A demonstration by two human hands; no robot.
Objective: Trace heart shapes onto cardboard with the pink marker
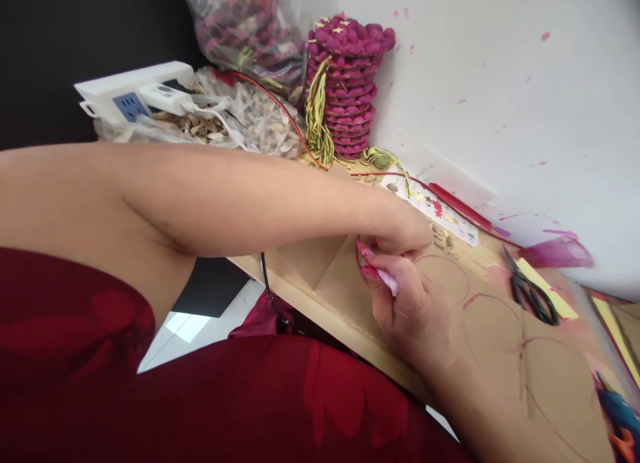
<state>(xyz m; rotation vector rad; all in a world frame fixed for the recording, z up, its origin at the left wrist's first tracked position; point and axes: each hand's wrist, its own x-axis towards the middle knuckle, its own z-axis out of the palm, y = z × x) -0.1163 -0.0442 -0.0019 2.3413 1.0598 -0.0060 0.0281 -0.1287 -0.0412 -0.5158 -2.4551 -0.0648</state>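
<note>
My right hand [407,303] pinches a small pale lavender piece [389,283], its exact kind unclear, with pink at the fingertips. It works over a sheet of brown cardboard [493,329] marked with several drawn, reddish curved outlines. Reaching across from the left, my left hand [407,229] is curled down against the cardboard just behind the right one. Its fingers are mostly hidden, and so is whatever they grip. Black-handled scissors [533,293] lie to the right of both hands.
A magenta braided stack [350,89] stands against the spattered white wall [500,83]. Behind my left arm are a white power strip [145,89] and bags of pebble-like pieces [270,119]. A sticker sheet [433,206] and a teal-and-orange tool [620,409] lie on the table.
</note>
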